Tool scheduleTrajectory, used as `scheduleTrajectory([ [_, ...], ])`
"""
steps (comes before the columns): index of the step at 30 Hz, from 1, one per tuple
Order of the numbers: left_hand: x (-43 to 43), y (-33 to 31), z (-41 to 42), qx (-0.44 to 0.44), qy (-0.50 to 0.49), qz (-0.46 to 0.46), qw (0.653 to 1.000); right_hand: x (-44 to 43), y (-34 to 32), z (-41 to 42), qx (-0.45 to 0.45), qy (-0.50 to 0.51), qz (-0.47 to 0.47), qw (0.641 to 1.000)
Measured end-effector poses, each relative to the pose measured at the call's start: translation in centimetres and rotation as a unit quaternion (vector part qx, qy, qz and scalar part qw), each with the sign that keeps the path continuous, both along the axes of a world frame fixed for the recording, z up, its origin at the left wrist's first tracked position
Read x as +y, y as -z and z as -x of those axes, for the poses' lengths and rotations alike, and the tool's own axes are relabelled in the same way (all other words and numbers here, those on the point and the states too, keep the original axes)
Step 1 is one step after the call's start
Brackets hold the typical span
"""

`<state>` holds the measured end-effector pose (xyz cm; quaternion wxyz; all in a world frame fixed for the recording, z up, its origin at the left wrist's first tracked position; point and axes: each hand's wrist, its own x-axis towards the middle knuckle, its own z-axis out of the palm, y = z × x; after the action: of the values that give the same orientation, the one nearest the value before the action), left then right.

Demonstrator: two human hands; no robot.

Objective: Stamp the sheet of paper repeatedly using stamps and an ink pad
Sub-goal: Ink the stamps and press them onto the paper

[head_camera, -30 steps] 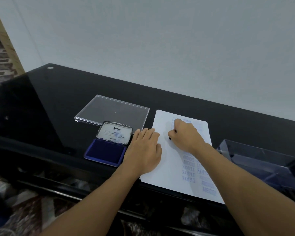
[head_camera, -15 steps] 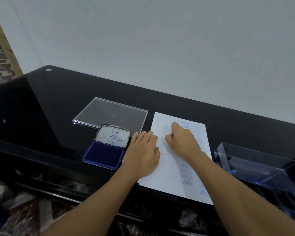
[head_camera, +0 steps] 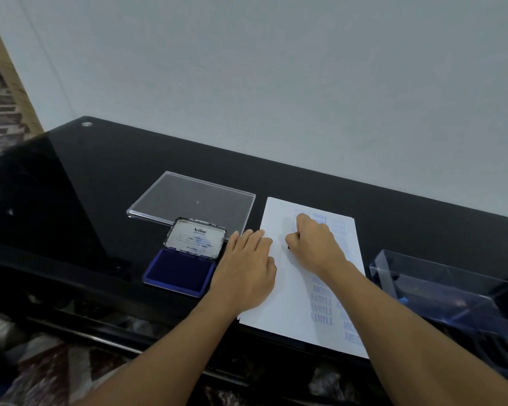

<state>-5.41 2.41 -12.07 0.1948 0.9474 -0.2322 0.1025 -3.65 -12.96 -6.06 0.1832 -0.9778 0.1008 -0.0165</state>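
A white sheet of paper [head_camera: 287,312] lies on the black glass table [head_camera: 100,177], printed with several blue stamp marks reading SAMPLE and FRAGILE. My right hand [head_camera: 314,244] is curled round a small dark stamp [head_camera: 288,247], almost wholly hidden, and presses it onto the paper's upper part. My left hand [head_camera: 246,271] lies flat with straight fingers on the paper's left edge. Left of it sits the open blue ink pad [head_camera: 178,271], its lid raised behind it.
A clear plastic lid [head_camera: 191,200] lies flat behind the ink pad. A clear plastic box [head_camera: 452,291] with a few things inside stands at the right. A grey wall rises behind the table. The table's front edge runs below my forearms.
My right hand, holding the stamp, has shifted slightly toward me and left on the paper. My left hand stays flat on the sheet's edge.
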Motion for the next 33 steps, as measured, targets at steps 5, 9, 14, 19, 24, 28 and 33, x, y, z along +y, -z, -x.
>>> scheduleTrajectory([
  [5,0.0,0.0,0.1,0.0,-0.003,-0.004,1.0,0.0,0.1,0.4,-0.003,-0.002,0.008,1.0],
  [9,0.0,-0.1,0.2,-0.001,-0.003,-0.005,1.0,0.0,0.1,0.1,-0.005,-0.001,0.004,1.0],
  [14,0.0,-0.2,0.1,0.004,-0.007,-0.006,1.0,0.0,0.3,0.0,-0.011,0.0,0.008,1.0],
  [19,0.0,-0.1,0.1,0.001,-0.005,-0.003,1.0,-0.1,0.3,-0.1,-0.005,-0.003,0.005,1.0],
  [24,0.1,0.1,-0.1,-0.005,-0.001,0.001,1.0,-0.2,-0.5,0.2,0.015,-0.012,-0.001,1.0],
  [28,0.0,-0.1,0.0,-0.011,0.003,0.004,1.0,-0.6,-2.6,0.4,-0.033,-0.027,-0.007,0.999],
  [33,0.2,-0.2,0.0,0.001,0.004,0.0,1.0,-1.3,-6.6,0.6,-0.087,-0.039,-0.026,0.995],
])
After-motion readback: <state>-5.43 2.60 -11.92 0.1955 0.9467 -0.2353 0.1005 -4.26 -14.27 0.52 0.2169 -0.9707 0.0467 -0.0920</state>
